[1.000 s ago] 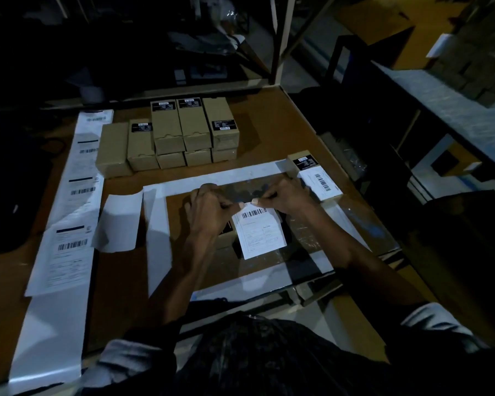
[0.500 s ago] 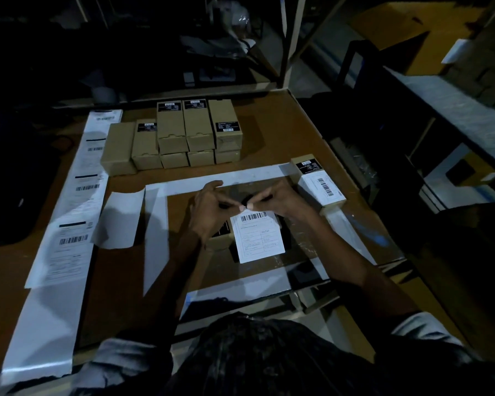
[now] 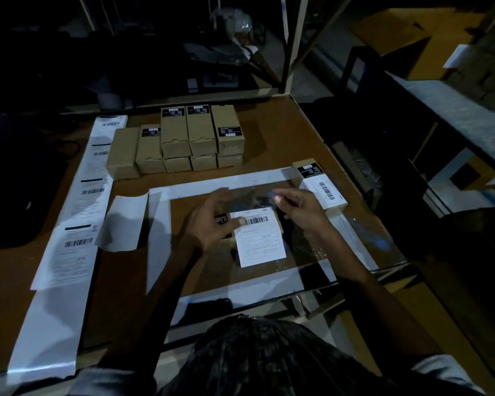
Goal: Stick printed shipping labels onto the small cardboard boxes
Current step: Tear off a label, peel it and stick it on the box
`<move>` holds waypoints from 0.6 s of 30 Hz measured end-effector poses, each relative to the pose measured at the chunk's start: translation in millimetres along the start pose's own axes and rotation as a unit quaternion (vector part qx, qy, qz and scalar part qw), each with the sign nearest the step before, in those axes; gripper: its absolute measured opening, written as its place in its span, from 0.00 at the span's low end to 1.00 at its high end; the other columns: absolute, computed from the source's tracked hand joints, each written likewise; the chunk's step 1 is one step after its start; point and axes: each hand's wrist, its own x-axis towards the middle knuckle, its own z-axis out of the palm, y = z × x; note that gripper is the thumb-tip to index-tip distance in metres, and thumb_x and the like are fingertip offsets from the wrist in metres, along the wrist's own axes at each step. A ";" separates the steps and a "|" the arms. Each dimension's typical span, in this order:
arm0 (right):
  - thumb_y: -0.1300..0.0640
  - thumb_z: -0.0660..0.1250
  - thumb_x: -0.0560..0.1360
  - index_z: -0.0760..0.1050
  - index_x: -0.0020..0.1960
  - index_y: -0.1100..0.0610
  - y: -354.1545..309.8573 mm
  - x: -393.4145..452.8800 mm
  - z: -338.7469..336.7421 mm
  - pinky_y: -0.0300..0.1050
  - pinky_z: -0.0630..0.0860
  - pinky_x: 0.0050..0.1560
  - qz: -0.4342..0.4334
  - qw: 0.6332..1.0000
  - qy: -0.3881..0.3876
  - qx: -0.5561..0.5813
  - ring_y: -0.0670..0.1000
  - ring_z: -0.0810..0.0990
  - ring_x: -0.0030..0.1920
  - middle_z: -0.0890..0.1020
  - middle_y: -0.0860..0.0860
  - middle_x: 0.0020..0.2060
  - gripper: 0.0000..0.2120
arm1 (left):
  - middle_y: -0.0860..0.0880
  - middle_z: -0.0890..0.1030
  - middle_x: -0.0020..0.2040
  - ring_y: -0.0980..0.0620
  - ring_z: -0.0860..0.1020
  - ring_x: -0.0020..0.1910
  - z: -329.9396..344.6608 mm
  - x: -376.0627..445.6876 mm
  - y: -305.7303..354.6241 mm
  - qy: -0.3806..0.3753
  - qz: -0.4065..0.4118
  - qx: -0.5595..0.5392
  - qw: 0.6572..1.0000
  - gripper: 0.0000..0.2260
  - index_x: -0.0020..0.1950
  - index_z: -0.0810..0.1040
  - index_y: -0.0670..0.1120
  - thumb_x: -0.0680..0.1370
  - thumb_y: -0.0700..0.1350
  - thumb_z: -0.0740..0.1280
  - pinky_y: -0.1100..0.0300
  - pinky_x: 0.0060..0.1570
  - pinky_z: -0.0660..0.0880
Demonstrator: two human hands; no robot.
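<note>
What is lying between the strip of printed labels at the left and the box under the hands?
In the head view, a loose blank sheet and the white frame's left side lie between the label strip and the box.

On the tabletop (image 3: 272, 132) before us, a shipping label (image 3: 259, 238) lies on a small box (image 3: 222, 224) in the middle, between our left hand (image 3: 212, 221) and our right hand (image 3: 300, 208). Behind them a cluster of boxes (image 3: 180, 141) stands, some stacked on others. A labelled box (image 3: 320, 185) sits to the right, just beside our right hand. Along the left edge runs a strip of labels (image 3: 80, 207), with a loose backing sheet (image 3: 125, 222) just right of it.
</note>
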 end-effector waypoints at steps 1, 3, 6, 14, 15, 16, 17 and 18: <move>0.56 0.73 0.77 0.79 0.67 0.55 2.7 -8.0 -0.8 0.38 0.79 0.56 -0.022 0.998 -0.052 -0.008 0.45 0.80 0.61 0.82 0.51 0.62 0.19 | 0.54 0.77 0.67 0.56 0.74 0.63 0.8 -6.2 -3.2 -0.021 0.009 0.003 1.000 0.29 0.70 0.71 0.57 0.71 0.59 0.75 0.54 0.61 0.75; 0.48 0.76 0.72 0.73 0.73 0.48 10.4 -22.5 -0.4 0.42 0.78 0.61 -0.025 0.988 -0.146 -0.030 0.45 0.77 0.66 0.79 0.47 0.67 0.30 | 0.57 0.78 0.64 0.56 0.75 0.62 1.9 -16.4 -11.9 -0.029 0.040 0.046 0.998 0.28 0.69 0.72 0.59 0.71 0.65 0.71 0.51 0.62 0.76; 0.51 0.76 0.72 0.64 0.77 0.43 20.6 -34.5 -1.1 0.41 0.77 0.63 -0.002 0.982 -0.189 -0.028 0.42 0.75 0.67 0.78 0.45 0.67 0.38 | 0.57 0.78 0.59 0.58 0.73 0.58 3.1 -23.0 -17.2 -0.003 0.103 0.081 0.991 0.26 0.69 0.75 0.51 0.75 0.62 0.67 0.54 0.60 0.73; 0.29 0.61 0.75 0.70 0.74 0.40 14.0 -24.8 11.3 0.44 0.77 0.64 0.047 0.993 -0.104 -0.040 0.42 0.79 0.62 0.78 0.41 0.66 0.31 | 0.49 0.86 0.50 0.53 0.81 0.45 2.7 4.9 -6.5 0.040 0.069 0.145 0.986 0.24 0.59 0.84 0.48 0.82 0.61 0.54 0.58 0.44 0.78; 0.25 0.61 0.72 0.75 0.68 0.38 14.9 -20.5 12.8 0.52 0.79 0.62 0.048 0.993 -0.095 -0.052 0.46 0.82 0.58 0.83 0.43 0.59 0.30 | 0.50 0.86 0.50 0.55 0.81 0.44 0.3 10.9 -4.8 0.029 0.065 0.138 0.988 0.22 0.58 0.84 0.48 0.82 0.61 0.58 0.59 0.44 0.78; 0.26 0.62 0.72 0.79 0.62 0.40 11.9 -16.9 14.0 0.55 0.81 0.59 0.047 0.993 -0.094 -0.055 0.47 0.85 0.54 0.86 0.45 0.53 0.27 | 0.51 0.86 0.52 0.57 0.81 0.46 -2.2 15.9 -3.3 0.017 0.068 0.126 0.990 0.20 0.58 0.85 0.49 0.81 0.60 0.61 0.59 0.47 0.79; 0.29 0.63 0.74 0.81 0.57 0.43 7.9 -12.5 15.4 0.57 0.82 0.57 0.042 0.994 -0.089 -0.056 0.49 0.86 0.50 0.87 0.47 0.49 0.23 | 0.53 0.85 0.54 0.58 0.81 0.49 -4.5 20.2 -2.6 0.005 0.078 0.119 0.990 0.20 0.57 0.85 0.49 0.79 0.61 0.64 0.59 0.49 0.80; 0.33 0.64 0.76 0.83 0.54 0.47 2.5 -8.8 16.9 0.56 0.81 0.54 0.036 0.994 -0.081 -0.058 0.50 0.86 0.49 0.87 0.49 0.47 0.20 | 0.54 0.84 0.55 0.58 0.80 0.50 -7.2 24.4 -1.2 -0.004 0.091 0.118 0.989 0.22 0.57 0.86 0.49 0.77 0.64 0.65 0.58 0.50 0.80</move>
